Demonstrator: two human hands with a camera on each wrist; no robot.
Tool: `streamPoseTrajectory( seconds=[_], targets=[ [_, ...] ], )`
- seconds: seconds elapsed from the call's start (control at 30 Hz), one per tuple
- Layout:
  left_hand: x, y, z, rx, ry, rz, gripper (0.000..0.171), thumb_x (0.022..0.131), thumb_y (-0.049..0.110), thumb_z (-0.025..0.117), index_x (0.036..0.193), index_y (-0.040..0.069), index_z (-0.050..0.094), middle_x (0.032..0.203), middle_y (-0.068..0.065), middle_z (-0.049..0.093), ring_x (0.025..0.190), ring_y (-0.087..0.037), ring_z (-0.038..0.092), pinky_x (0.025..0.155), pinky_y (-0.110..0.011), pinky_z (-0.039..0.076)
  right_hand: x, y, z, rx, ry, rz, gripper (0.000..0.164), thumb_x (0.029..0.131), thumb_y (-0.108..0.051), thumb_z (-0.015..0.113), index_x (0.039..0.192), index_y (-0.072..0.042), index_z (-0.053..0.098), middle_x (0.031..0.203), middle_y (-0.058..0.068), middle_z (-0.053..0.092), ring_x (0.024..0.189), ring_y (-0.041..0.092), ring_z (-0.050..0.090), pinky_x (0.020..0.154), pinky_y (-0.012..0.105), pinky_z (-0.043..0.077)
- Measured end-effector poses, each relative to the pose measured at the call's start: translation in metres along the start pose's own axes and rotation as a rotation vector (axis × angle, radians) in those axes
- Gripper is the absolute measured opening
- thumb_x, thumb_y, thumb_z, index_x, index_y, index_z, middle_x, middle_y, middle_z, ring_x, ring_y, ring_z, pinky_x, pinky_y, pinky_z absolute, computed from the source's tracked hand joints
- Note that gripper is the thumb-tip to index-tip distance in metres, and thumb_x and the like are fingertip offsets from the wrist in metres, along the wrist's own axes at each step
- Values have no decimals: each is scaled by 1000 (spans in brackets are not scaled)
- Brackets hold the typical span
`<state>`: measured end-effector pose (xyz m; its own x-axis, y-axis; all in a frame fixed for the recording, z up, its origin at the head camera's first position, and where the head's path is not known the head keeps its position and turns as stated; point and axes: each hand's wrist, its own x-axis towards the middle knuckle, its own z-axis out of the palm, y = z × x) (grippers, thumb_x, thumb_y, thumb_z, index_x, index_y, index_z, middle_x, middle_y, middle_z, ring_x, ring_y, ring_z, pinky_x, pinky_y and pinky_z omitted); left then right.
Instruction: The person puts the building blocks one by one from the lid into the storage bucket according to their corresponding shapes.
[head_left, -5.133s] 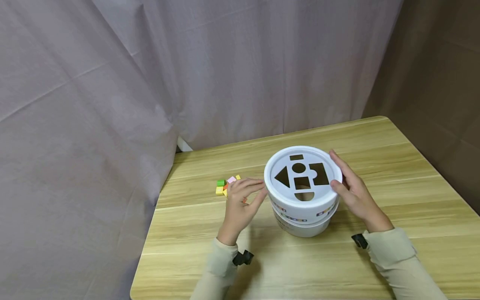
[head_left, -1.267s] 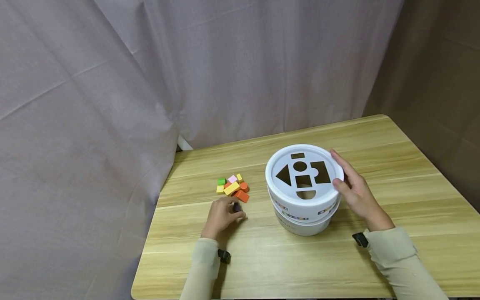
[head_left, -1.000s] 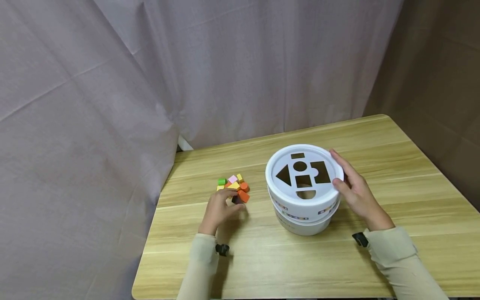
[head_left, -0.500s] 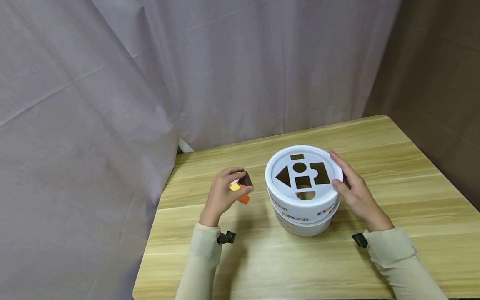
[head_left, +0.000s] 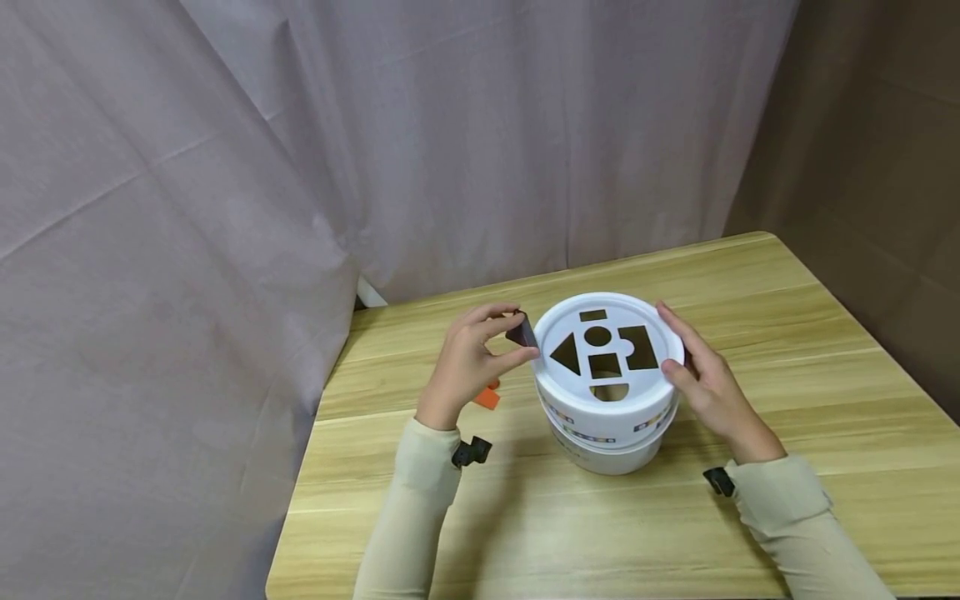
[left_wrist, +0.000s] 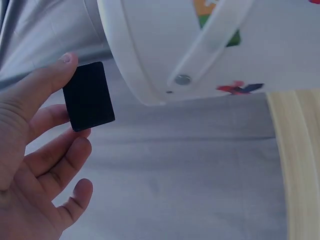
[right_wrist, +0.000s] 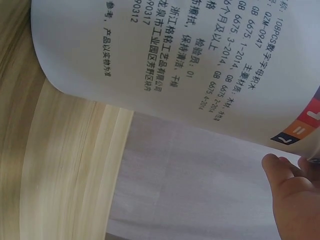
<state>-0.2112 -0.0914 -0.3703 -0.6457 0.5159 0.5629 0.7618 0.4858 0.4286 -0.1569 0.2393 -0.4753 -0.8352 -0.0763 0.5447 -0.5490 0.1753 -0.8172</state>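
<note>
My left hand (head_left: 467, 360) pinches a dark triangular block (head_left: 522, 332) between thumb and fingers, just by the left rim of a white bucket (head_left: 609, 461). Seen in the left wrist view, the block (left_wrist: 90, 97) shows a flat dark rectangular side, apart from the bucket wall. The bucket's white lid (head_left: 573, 392) has cut-out holes: a triangle at the left, a circle, rectangles, a half-round and a notched one. At the right, my right hand (head_left: 712, 396) grips the bucket's rim, its thumb on the lid's edge and its fingers along the side.
Behind the left hand an orange block (head_left: 487, 398) shows on the wooden table (head_left: 360, 467); other blocks there are hidden. Grey curtains (head_left: 450, 150) hang beyond the table. A strap handle (left_wrist: 212, 45) runs along the bucket's side in the left wrist view.
My left hand picked up the dark block from the pile of coloured blocks and carried it up and right to the bucket's rim. The right hand has stayed at the bucket.
</note>
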Motion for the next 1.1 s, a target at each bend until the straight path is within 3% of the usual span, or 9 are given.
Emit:
streamPoseTrajectory(
  seconds=[0.33, 0.5, 0.8, 0.97, 1.1],
  targets=[
    [20, 9, 8, 43, -63, 85, 49, 80, 25, 95, 118, -1, 79, 124, -13, 75, 113, -27, 69, 100, -41, 50, 1, 1, 2, 13, -7, 4, 69, 97, 9, 53, 163, -5, 38, 171, 13, 32, 152, 7, 34, 116, 17, 31],
    [20, 15, 16, 56, -133, 44, 49, 82, 29, 94, 120, 1, 79, 129, -11, 73, 121, -26, 65, 99, -48, 41, 0, 1, 3, 13, -6, 11, 69, 97, 8, 53, 163, -5, 38, 171, 14, 32, 152, 6, 34, 116, 16, 31],
    [22, 18, 28, 118, -239, -15, 48, 83, 34, 92, 122, 8, 80, 131, -4, 72, 127, -23, 61, 102, -48, 39, 3, 0, 8, 18, -7, 10, 69, 97, 8, 53, 163, -6, 38, 171, 15, 30, 152, 5, 35, 116, 16, 32],
    [21, 14, 34, 137, -287, -30, 48, 85, 36, 91, 123, 9, 80, 129, -3, 73, 128, -21, 62, 101, -45, 40, 3, 0, 10, 11, -8, 9, 69, 97, 8, 52, 163, -5, 38, 171, 15, 30, 152, 4, 34, 116, 15, 31],
    [21, 10, 37, 85, -300, -28, 54, 81, 37, 93, 125, 8, 79, 129, -3, 74, 127, -18, 64, 104, -37, 43, 3, 0, 9, 4, -5, 6, 69, 97, 8, 53, 163, -6, 38, 171, 14, 31, 151, 4, 35, 116, 15, 32]
  ],
)
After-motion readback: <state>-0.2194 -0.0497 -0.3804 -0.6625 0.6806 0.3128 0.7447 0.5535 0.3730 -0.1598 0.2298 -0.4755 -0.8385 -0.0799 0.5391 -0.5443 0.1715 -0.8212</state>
